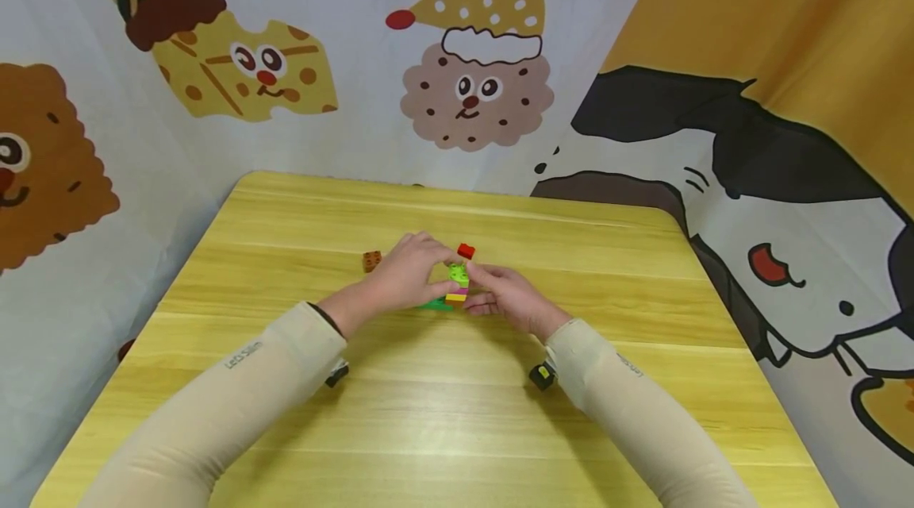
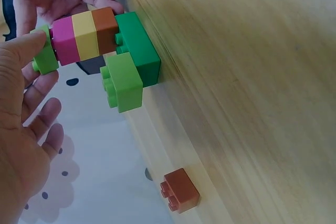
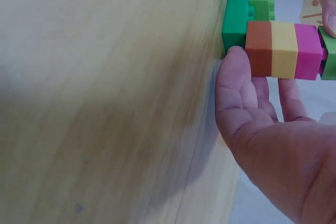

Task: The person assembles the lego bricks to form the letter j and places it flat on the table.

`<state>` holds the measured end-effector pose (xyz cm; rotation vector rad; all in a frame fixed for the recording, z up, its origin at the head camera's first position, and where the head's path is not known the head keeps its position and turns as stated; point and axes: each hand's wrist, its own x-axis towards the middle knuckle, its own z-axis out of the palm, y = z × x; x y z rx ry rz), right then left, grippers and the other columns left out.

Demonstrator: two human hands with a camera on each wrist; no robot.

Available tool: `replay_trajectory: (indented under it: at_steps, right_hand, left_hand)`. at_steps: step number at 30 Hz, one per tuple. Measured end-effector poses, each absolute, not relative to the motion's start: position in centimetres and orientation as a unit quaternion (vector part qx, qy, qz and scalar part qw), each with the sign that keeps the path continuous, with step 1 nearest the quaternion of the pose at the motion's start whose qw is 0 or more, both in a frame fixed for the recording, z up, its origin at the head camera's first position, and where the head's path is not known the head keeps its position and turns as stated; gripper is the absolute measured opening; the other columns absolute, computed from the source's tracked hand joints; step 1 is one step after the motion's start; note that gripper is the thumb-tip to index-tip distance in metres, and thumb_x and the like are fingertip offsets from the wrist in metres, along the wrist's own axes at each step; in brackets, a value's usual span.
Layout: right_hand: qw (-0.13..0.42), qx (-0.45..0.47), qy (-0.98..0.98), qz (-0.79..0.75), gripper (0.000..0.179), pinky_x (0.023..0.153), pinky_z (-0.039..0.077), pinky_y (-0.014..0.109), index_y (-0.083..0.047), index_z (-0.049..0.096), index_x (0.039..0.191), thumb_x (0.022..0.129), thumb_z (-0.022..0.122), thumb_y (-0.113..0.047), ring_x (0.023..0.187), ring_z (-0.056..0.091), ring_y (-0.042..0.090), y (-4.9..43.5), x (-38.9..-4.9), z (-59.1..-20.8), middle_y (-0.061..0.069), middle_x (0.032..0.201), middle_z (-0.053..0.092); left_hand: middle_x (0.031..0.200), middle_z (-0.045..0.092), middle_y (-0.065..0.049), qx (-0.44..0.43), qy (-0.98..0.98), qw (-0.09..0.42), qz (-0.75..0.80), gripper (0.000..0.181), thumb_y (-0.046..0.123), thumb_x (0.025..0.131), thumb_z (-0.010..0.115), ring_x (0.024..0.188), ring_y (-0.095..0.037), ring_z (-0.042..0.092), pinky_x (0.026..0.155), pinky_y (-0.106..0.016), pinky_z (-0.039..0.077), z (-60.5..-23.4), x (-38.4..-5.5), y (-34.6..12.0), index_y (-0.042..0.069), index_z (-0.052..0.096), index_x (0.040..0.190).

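A small stack of toy building bricks stands upright on a dark green base brick (image 2: 142, 48). From the bottom it has a brown brick (image 3: 259, 49), a yellow brick (image 3: 284, 51), a magenta brick (image 3: 308, 52) and a light green brick (image 2: 46, 53) on top. My left hand (image 1: 410, 270) pinches that top brick with thumb and fingers. My right hand (image 1: 510, 298) holds the stack from the right, fingers curled by the brown brick, thumb up near the top. Beside the stack, another light green brick (image 2: 123, 82) sits on the base's other end.
A loose brown brick (image 1: 372, 261) lies to the left of my left hand. Behind the stack lies a red brick (image 1: 466, 251). All of this is on a wood-grain table (image 1: 443, 413), with a cartoon-printed cloth (image 1: 343, 151) hanging behind its far edge.
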<state>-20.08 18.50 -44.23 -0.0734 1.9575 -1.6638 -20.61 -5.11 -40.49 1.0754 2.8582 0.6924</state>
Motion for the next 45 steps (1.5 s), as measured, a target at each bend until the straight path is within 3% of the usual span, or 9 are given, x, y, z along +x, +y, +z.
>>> replay_trajectory:
  at_steps: [11,17,21,28,35,41,45]
  right_hand:
    - [0.277,-0.002,0.739,-0.614,0.072,0.102,0.061,0.04,-0.004,0.053,0.153,0.105,0.062,-0.057,0.114,0.074,0.027,18.2,-20.3,-44.1,0.016,0.145,0.067]
    - [0.275,0.01,0.734,-0.621,0.068,0.1,0.061,0.038,-0.003,0.054,0.151,0.104,0.066,-0.051,0.109,0.073,0.027,17.9,-20.4,-43.9,0.013,0.138,0.066]
    - [0.273,0.014,0.735,-0.62,0.065,0.098,0.061,0.038,-0.004,0.056,0.148,0.103,0.066,-0.05,0.106,0.073,0.025,17.7,-20.4,-43.8,0.01,0.133,0.067]
    - [0.272,0.007,0.732,-0.625,0.069,0.099,0.06,0.038,-0.005,0.051,0.152,0.105,0.063,-0.054,0.107,0.073,0.025,18.1,-20.1,-43.9,0.013,0.143,0.064]
    - [0.269,0.01,0.73,-0.628,0.079,0.105,0.059,0.042,-0.004,0.046,0.157,0.106,0.053,-0.064,0.114,0.072,0.028,18.7,-20.0,-44.1,0.017,0.15,0.057]
    - [0.27,0.007,0.72,-0.639,0.075,0.103,0.06,0.041,-0.004,0.054,0.15,0.107,0.05,-0.065,0.113,0.073,0.026,18.6,-20.1,-44.5,0.016,0.147,0.063]
    - [0.272,0.003,0.722,-0.636,0.075,0.101,0.061,0.04,-0.004,0.058,0.146,0.108,0.044,-0.067,0.111,0.073,0.025,18.6,-20.0,-44.6,0.017,0.145,0.064]
  left_hand:
    - [0.137,0.074,0.001,0.334,0.915,0.006,0.227,0.044,0.04,0.1,0.077,0.131,-0.026,0.059,0.118,-0.055,0.044,-41.0,-20.8,-4.9,0.022,0.072,0.139]
    - [0.126,0.077,0.002,0.321,0.916,0.013,0.241,0.043,0.038,0.099,0.079,0.124,-0.023,0.062,0.119,-0.053,0.043,-41.2,-20.7,-4.6,0.02,0.073,0.137]
    - [0.131,0.077,0.002,0.326,0.914,0.012,0.241,0.044,0.04,0.099,0.078,0.127,-0.024,0.062,0.12,-0.055,0.042,-41.1,-20.7,-4.9,0.022,0.072,0.138]
    - [0.154,0.062,-0.012,0.238,0.927,0.011,0.289,0.054,0.042,0.108,0.063,0.146,-0.039,0.052,0.123,-0.063,0.04,-41.4,-22.7,-10.3,0.017,0.056,0.156]
    - [0.146,0.067,-0.021,0.184,0.961,0.044,0.201,0.067,0.04,0.099,0.077,0.139,-0.05,0.053,0.121,-0.069,0.037,-44.7,-24.4,-15.7,0.005,0.057,0.153]
    - [0.13,0.075,-0.018,0.189,0.965,0.021,0.179,0.052,0.035,0.101,0.077,0.121,-0.043,0.064,0.108,-0.061,0.051,-45.3,-24.6,-15.0,0.004,0.067,0.141]
    - [0.132,0.074,-0.014,0.197,0.945,0.028,0.26,0.048,0.034,0.103,0.073,0.124,-0.038,0.066,0.106,-0.056,0.054,-43.0,-24.1,-12.6,0.008,0.067,0.142]
